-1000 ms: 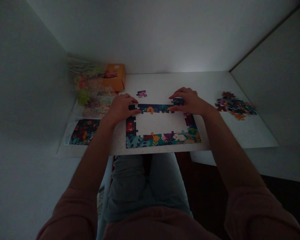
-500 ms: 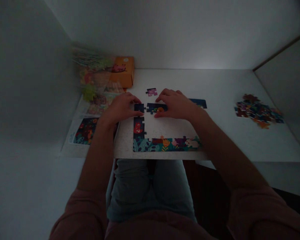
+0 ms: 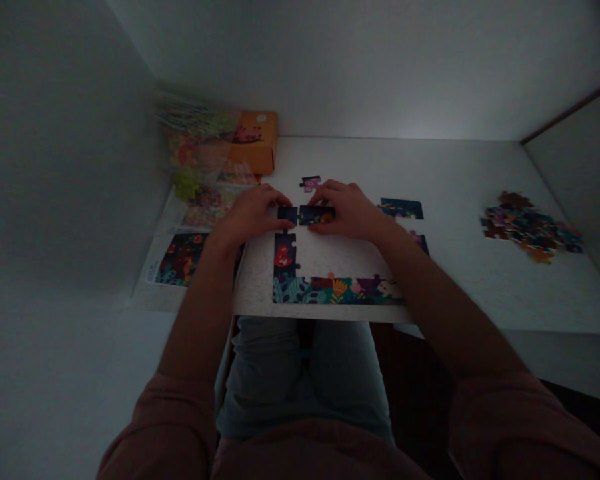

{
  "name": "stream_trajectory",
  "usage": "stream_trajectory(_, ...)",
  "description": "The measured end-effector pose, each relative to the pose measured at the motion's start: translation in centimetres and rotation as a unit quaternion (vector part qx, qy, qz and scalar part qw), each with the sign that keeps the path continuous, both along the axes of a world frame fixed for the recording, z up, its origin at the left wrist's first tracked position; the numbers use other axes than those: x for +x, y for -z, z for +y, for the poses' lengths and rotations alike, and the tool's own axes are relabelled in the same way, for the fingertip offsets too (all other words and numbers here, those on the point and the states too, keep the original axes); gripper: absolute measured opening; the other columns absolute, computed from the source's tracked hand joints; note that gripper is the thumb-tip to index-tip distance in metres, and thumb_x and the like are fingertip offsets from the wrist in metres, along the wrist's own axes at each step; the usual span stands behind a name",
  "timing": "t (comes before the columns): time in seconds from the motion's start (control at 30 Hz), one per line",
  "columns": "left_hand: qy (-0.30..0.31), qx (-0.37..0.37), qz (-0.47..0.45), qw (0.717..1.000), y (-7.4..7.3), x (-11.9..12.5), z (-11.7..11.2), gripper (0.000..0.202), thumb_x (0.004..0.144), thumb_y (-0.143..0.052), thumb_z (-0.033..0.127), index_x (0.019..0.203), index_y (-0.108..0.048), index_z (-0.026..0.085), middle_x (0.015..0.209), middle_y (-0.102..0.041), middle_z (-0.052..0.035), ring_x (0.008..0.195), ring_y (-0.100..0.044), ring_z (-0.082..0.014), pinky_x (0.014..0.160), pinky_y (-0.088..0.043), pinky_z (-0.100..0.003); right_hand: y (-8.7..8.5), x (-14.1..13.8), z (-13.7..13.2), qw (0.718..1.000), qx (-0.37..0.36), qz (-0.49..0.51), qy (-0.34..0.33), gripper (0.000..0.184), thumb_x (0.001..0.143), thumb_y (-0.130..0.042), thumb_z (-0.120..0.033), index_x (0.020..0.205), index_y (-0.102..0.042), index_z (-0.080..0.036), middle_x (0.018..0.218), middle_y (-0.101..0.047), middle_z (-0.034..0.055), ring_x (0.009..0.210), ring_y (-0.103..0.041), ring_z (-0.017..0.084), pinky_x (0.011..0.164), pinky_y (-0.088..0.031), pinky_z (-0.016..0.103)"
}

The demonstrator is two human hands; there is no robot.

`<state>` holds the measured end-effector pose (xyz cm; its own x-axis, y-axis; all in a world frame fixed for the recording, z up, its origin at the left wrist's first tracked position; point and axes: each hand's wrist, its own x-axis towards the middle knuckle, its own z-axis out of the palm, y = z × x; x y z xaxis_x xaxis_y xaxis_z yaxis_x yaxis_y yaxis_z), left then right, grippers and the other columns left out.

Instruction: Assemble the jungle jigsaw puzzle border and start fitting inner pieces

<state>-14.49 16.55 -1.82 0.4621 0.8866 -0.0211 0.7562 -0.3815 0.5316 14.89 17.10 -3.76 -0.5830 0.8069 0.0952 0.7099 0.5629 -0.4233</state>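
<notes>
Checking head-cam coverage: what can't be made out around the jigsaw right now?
Head view:
- Top-edge jigsaw pieces: joins hidden by left hand and right hand.
- Lower-right puzzle corner: hidden by right forearm.
- Loose piece pile: too dim and small for single pieces.
- Clear plastic bag: contents blurred.

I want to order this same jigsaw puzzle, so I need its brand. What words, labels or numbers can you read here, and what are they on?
No words, numbers or brand can be read in this dim view. The orange box has a small pale round mark on top, too small to read. The white margin of the picture sheet is too blurred to show readable print.
</notes>
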Motion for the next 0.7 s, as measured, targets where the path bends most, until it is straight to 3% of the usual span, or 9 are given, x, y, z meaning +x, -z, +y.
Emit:
stream_trajectory(0.53,0.014,0.019,-0.019,1.0,0.2,0.4,-0.1,0.034,0.097,-0.091,0.043,0.127,-0.088,0.026,0.127,-0.083,-0.0113,0.121,-0.077,-0.0341,0.111,-0.061,-0.047,0.7,0.2,-0.1,1.0,0.006,0.017,-0.021,0.035,0.101,-0.093,-0.039,0.134,-0.086,-0.029,0.147,-0.078,0.0162,0.145,-0.07,0.046,0.122,-0.049,0.063)
stream_trajectory(0.63,0.008,0.032,-0.031,0.999,0.4,1.0,-0.3,0.043,0.101,-0.091,0.046,0.138,-0.089,0.025,0.13,-0.081,-0.013,0.117,-0.078,-0.0331,0.11,-0.061,-0.046,0.2,0.3,-0.2,1.0,0.016,0.004,-0.023,0.037,0.103,-0.092,-0.042,0.138,-0.087,-0.03,0.151,-0.076,0.0168,0.147,-0.068,0.048,0.125,-0.047,0.067)
stream_trajectory(0.7,0.012,0.051,-0.008,0.999,0.7,1.3,-0.3,0.042,0.103,-0.089,0.047,0.139,-0.09,0.027,0.133,-0.08,-0.0133,0.122,-0.078,-0.0354,0.115,-0.058,-0.051,-1.0,1.1,-0.4,1.0,0.016,0.012,-0.019,0.039,0.105,-0.091,-0.046,0.141,-0.086,-0.031,0.153,-0.076,0.0161,0.145,-0.069,0.048,0.126,-0.047,0.068)
